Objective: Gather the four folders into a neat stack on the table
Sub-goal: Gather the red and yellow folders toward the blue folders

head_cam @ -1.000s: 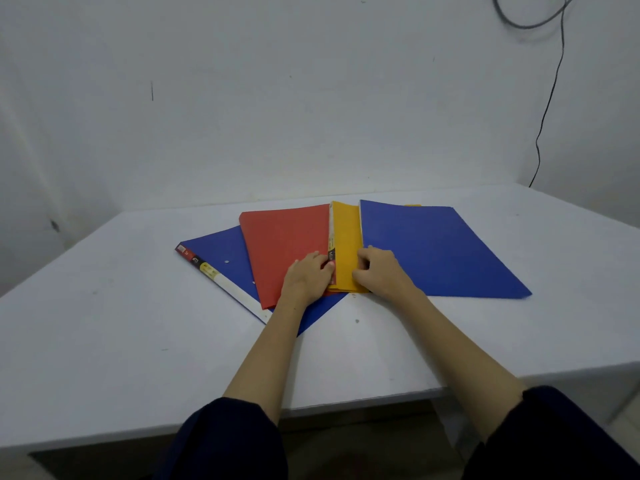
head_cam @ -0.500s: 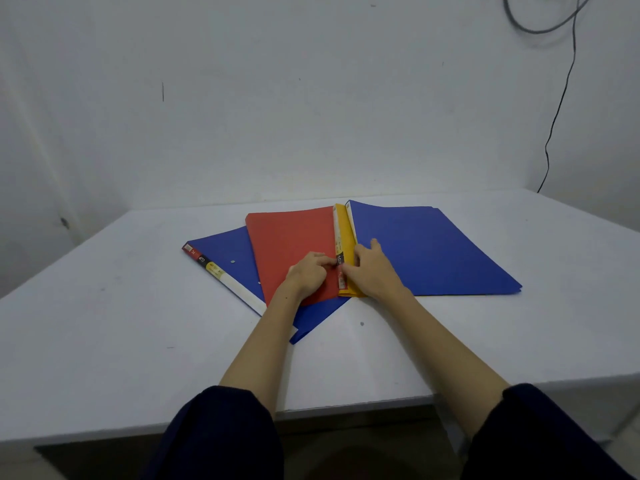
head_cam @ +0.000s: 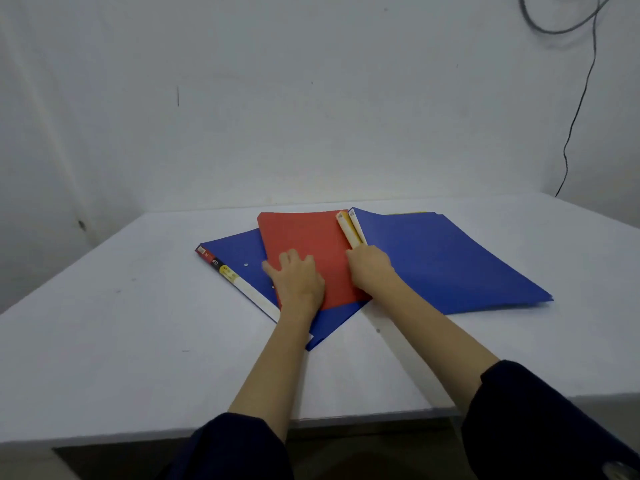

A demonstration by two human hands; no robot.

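Red folder (head_cam: 304,237) under left hand (head_cam: 298,278), beside right hand (head_cam: 369,268).

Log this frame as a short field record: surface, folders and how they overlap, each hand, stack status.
surface: white table
bottom folder: left blue folder, labelled spine along its left edge
on top of it: red folder
yellow folder: only a narrow strip shows between the red folder and the right blue folder
left hand: flat on the red folder, fingers spread
right hand: at the near end of the yellow strip
stack status: still fanned, not aligned
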